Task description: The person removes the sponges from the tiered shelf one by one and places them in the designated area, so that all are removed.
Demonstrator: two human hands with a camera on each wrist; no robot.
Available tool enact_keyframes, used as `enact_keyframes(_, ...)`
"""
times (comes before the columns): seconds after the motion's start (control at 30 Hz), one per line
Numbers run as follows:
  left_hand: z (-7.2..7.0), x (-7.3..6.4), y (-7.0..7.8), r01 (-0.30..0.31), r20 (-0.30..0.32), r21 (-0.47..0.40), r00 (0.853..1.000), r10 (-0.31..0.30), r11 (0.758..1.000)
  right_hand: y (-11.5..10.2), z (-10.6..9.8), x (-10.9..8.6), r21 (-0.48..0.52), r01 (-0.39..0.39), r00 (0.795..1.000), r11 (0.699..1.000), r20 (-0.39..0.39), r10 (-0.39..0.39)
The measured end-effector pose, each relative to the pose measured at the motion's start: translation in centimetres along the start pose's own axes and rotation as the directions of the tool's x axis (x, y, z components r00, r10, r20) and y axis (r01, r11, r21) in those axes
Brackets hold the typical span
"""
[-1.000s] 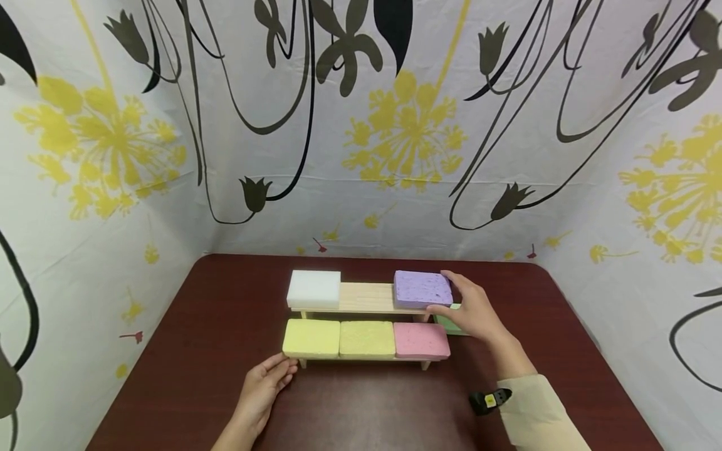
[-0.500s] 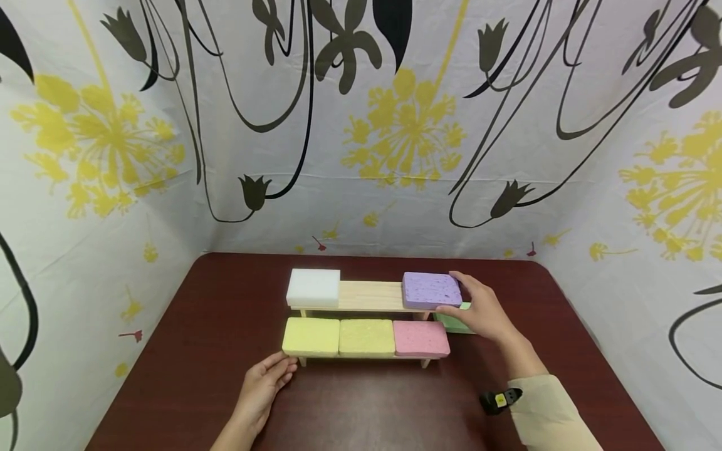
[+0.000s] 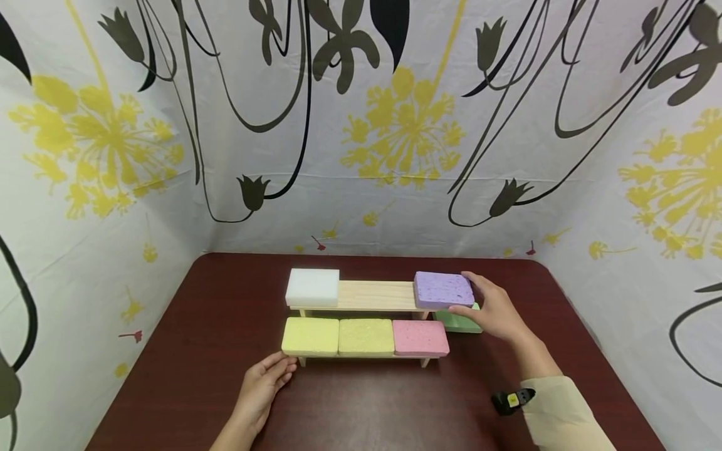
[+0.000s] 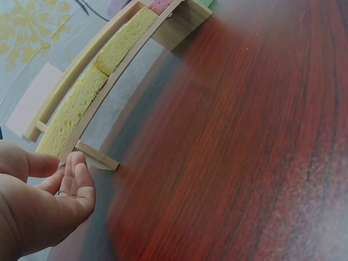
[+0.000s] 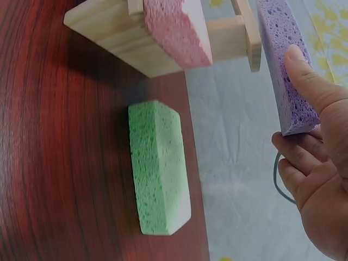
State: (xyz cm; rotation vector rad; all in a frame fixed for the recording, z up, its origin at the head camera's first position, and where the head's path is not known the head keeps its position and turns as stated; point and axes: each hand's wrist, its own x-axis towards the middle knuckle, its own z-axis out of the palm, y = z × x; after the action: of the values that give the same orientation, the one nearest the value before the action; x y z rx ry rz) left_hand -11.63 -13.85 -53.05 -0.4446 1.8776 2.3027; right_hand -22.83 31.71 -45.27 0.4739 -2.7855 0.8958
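A wooden two-tier rack (image 3: 375, 294) stands on the table. My left hand (image 3: 261, 389) grips the left end of its front tier, thumb and fingertips at the board's corner in the left wrist view. With its thumb on the near side, my right hand (image 3: 496, 310) holds a purple sponge (image 3: 444, 290) at the back tier's right end, where the sponge juts past the board. A white sponge (image 3: 313, 287) sits at the back tier's left end. Along the front tier lie a yellow sponge (image 3: 310, 336), a second yellow sponge (image 3: 366, 336) and a pink sponge (image 3: 420, 337).
A green sponge (image 5: 157, 168) lies on the dark red table (image 3: 361, 407), right of the rack and below the right hand. Behind and beside the table hangs a patterned white cloth (image 3: 361, 207). A black strap (image 3: 510, 401) is on the right wrist.
The right hand and the purple sponge have moved right along the back tier, past its end. More of the bare board and the green sponge shows. The left hand has stayed put.
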Motion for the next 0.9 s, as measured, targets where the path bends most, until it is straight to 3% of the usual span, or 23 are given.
enact_keyframes(0.23,0.0,0.0,0.0,0.0,-0.001,0.006,1.0,0.0,1.0,1.2,-0.8,-0.7,0.005,-0.04,0.999,0.999,0.013,0.039)
enact_keyframes(0.9,0.0,0.0,0.1,0.006,0.0,0.006,1.0,-0.006,1.0,5.0,-3.2,-2.9,-0.041,-0.05,0.999,0.998,-0.005,0.05)
